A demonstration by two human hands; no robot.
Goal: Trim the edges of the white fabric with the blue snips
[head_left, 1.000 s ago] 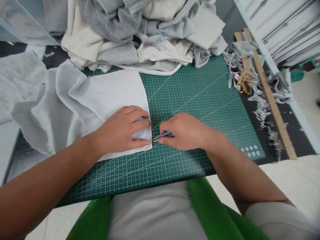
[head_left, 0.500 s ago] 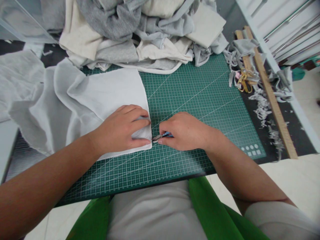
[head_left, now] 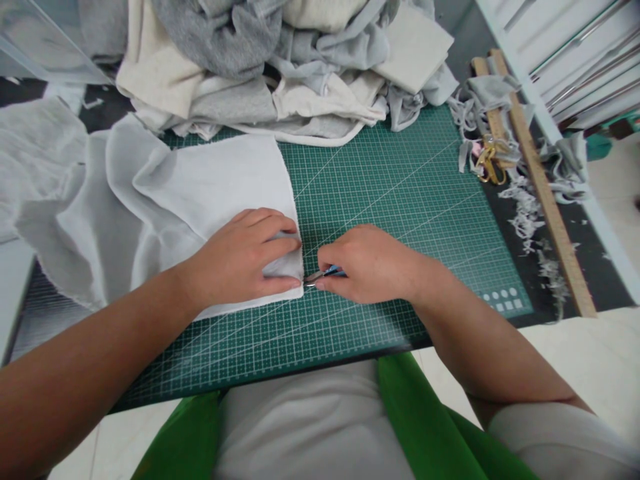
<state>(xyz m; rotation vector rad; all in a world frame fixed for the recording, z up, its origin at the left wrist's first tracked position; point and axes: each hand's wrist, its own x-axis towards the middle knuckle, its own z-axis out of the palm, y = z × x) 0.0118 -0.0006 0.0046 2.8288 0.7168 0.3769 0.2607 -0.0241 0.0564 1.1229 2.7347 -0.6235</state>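
The left hand lay flat, fingers spread and unclenched, pinning the near right corner of the white cloth to the green cutting mat; nothing was gripped there, only pressed down; just across the cloth's edge, the right hand was closed around a small blue-handled cutter, its metal tip touching the cloth's right edge beside the left fingertips; the blade itself was mostly hidden under the fingers. No container showed anywhere; the cloth simply lay on the mat, its far side bunching up off the mat's left border. Beyond both hands sat a pile of grey and cream fabric, overlapping the mat's far edge; to the right of the cutter hand stretched open mat, bare grid all the way to its right border; past that border lay grey offcuts, gold scissors and a wooden ruler running alongside. Nearer the body than the grip, a strip of bare mat ran to its front edge.
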